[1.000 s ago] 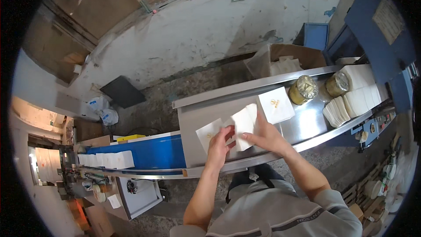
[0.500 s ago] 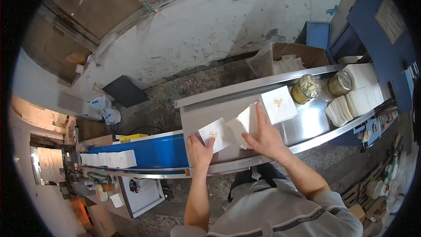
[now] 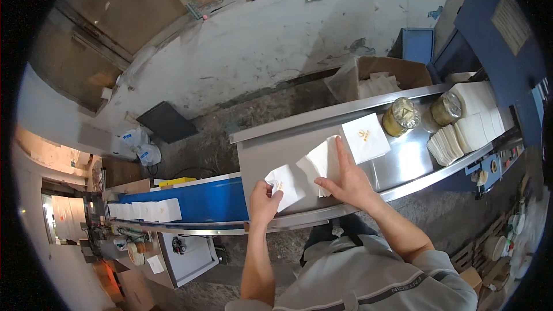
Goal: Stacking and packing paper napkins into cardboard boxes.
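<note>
My left hand [image 3: 265,204] pinches one printed napkin [image 3: 291,189]; my right hand [image 3: 352,185], thumb spread wide, touches folded napkins [image 3: 324,160] between both hands.

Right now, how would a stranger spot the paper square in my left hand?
Start at the left end of the metal worktop, by the blue belt. There the left hand pinches the white paper square by its edge. It shows a gold mark, unlike the stack at the right hand, and is left of the other marked square.
</note>
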A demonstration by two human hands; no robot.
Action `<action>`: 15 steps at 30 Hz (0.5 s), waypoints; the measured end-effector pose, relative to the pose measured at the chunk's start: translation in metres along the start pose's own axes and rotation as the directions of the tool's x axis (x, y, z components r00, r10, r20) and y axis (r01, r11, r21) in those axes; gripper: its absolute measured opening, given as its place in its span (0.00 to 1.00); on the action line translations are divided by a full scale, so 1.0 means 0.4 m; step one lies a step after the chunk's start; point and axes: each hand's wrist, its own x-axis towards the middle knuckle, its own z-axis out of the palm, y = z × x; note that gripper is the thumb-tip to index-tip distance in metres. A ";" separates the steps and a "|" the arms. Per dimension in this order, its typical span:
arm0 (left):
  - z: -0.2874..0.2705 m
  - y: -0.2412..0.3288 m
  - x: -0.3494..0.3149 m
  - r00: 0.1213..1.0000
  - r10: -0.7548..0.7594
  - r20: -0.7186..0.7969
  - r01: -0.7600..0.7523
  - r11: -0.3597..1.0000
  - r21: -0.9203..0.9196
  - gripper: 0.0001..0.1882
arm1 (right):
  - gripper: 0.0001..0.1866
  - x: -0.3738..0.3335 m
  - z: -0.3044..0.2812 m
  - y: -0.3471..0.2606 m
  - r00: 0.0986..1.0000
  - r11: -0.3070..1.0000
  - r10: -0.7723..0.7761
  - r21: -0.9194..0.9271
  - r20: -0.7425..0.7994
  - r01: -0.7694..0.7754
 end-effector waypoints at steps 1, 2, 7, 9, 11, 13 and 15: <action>-0.001 0.008 -0.010 0.997 0.076 0.018 -0.071 0.979 -0.194 0.19 | 0.59 -0.001 0.001 0.001 0.999 0.999 -0.032 0.012 -0.006 0.032; 0.002 0.020 -0.019 0.997 0.074 0.019 -0.069 0.979 -0.192 0.19 | 0.59 -0.003 0.001 0.003 1.000 0.999 -0.031 0.014 -0.005 0.031; 0.043 0.101 -0.031 0.965 0.095 0.246 0.079 0.786 -0.613 0.26 | 0.62 -0.013 0.021 0.058 0.993 0.963 -0.114 0.244 -0.012 0.113; 0.059 0.102 -0.023 0.944 0.081 0.320 0.157 0.743 -0.650 0.35 | 0.61 -0.020 0.027 0.085 0.996 0.892 -0.066 0.452 0.064 0.030; 0.077 0.094 -0.048 0.938 0.233 0.258 -0.022 0.780 -0.625 0.37 | 0.61 -0.022 0.023 0.114 0.988 0.773 -0.040 0.631 0.148 -0.064; 0.078 0.105 -0.086 0.889 0.351 0.293 -0.144 0.823 -0.550 0.46 | 0.59 -0.027 0.013 0.146 0.955 0.868 -0.216 0.487 0.205 0.092; 0.065 0.141 -0.113 0.886 0.326 0.331 -0.224 0.924 -0.310 0.48 | 0.58 -0.030 -0.023 0.117 0.944 0.925 -0.205 0.366 0.259 0.100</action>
